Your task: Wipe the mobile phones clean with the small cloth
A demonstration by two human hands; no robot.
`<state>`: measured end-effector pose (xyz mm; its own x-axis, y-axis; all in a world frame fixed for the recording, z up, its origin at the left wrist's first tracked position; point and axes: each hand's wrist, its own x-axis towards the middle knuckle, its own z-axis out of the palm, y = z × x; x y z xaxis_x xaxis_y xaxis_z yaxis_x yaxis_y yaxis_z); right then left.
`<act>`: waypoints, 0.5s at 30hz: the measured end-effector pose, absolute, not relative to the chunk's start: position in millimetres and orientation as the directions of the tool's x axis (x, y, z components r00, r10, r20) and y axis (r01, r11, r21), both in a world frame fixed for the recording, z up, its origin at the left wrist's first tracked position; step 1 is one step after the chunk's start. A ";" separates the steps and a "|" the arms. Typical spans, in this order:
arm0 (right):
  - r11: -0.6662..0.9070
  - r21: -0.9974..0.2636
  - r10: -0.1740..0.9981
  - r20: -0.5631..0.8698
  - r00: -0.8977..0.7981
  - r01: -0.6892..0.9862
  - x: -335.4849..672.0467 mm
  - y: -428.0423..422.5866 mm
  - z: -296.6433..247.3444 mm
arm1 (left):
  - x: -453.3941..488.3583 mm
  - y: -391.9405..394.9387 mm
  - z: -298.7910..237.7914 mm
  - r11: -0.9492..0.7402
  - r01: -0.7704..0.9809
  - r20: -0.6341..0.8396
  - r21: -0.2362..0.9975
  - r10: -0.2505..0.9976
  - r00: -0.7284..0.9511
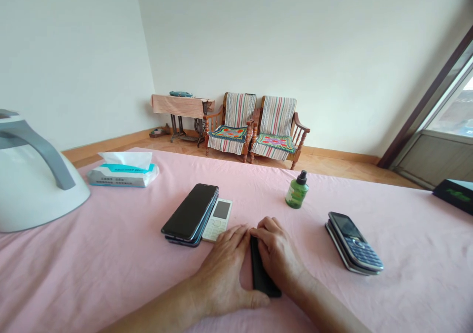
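Observation:
A flat black slab, probably a phone (259,269), lies on the pink cloth between my hands. My right hand (277,251) is curled over its far end and right side, gripping it. On its left, my left hand (223,269) rests with fingers stretched forward and the thumb out by the slab's near end. The left fingertips are close to a white keypad phone (218,220); whether they touch it I cannot tell. Beside that phone is a stack of smartphones with a black-screened one (192,210) on top. Farther right, a dark keypad phone (356,244) lies stacked on another phone.
A green spray bottle (296,191) stands beyond my right hand. At left are a white kettle (33,185) and a tissue pack (123,173). A black box (454,195) sits at the right edge. Behind the table (148,293) are two wooden chairs (277,126) and a cloth-covered stand (177,105).

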<state>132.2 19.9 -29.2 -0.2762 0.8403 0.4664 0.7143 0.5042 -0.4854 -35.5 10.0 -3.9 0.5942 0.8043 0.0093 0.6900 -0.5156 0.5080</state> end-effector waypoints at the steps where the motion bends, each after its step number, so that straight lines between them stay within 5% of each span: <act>1: 0.506 -0.489 0.840 0.466 -0.277 0.711 133.2 20.3 -29.4 | -35.3 9.8 -3.0 -0.513 0.692 0.004 0.508 0.805 0.593; 15: 0.520 -0.573 0.836 0.494 -0.239 0.634 139.5 18.4 -34.3 | -37.1 11.0 -9.1 -0.551 0.633 0.085 0.544 0.786 0.612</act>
